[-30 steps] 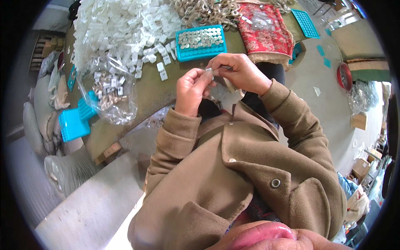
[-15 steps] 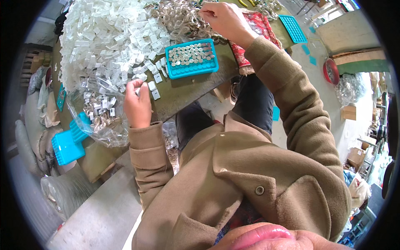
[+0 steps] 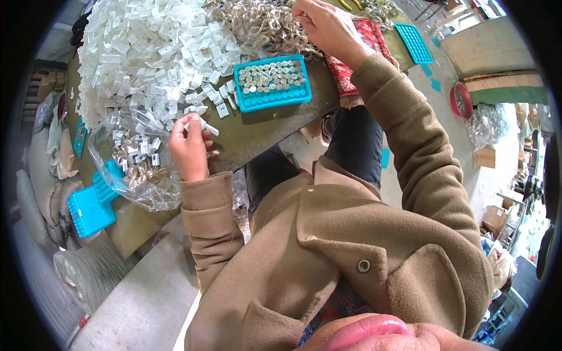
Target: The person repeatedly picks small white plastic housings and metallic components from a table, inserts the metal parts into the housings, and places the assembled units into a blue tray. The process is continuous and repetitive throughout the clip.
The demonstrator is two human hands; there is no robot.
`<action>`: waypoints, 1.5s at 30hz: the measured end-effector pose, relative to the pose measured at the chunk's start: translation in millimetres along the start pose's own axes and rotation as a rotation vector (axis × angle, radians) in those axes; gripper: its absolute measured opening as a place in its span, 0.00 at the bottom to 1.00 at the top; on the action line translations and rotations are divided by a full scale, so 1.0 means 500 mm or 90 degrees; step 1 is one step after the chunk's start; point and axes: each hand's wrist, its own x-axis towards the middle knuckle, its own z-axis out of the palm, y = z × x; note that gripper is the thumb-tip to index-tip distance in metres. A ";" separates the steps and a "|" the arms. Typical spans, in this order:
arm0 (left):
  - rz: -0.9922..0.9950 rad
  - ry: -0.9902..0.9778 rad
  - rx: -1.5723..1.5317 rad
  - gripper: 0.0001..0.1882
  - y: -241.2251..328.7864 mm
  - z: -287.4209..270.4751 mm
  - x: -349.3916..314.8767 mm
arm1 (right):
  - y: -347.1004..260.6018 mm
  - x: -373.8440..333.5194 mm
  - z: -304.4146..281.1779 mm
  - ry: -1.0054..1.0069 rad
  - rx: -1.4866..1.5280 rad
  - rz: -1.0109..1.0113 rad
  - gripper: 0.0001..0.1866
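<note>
My left hand (image 3: 190,149) is closed in a pinch on a small white plastic casing (image 3: 209,127) above the table's near edge. Loose casings lie just beyond its fingers, spilling from a large heap of white casings (image 3: 152,52). My right hand (image 3: 331,32) is at the far side, its fingers curled together beside a pile of pale looped cords (image 3: 257,29). Whatever those fingers hold, if anything, cannot be made out. Between the hands stands a turquoise tray (image 3: 275,105) with rows of round silver discs; its nearest row of pockets holds none.
A clear plastic bag (image 3: 167,199) with corded casings lies left of my left hand, beside stacked turquoise trays (image 3: 93,213). Red patterned cloth (image 3: 348,90) lies under my right wrist. Another turquoise tray (image 3: 413,44) sits at the far right table edge. A red bowl (image 3: 461,100) is on the floor.
My left hand has taken up a white casing from the table near its fingertips. The right hand has shifted slightly right, still curled by the cords.
</note>
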 end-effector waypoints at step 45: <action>-0.343 -0.530 -0.666 0.24 -0.018 0.065 -0.137 | -0.075 0.037 0.062 0.085 0.033 -0.198 0.06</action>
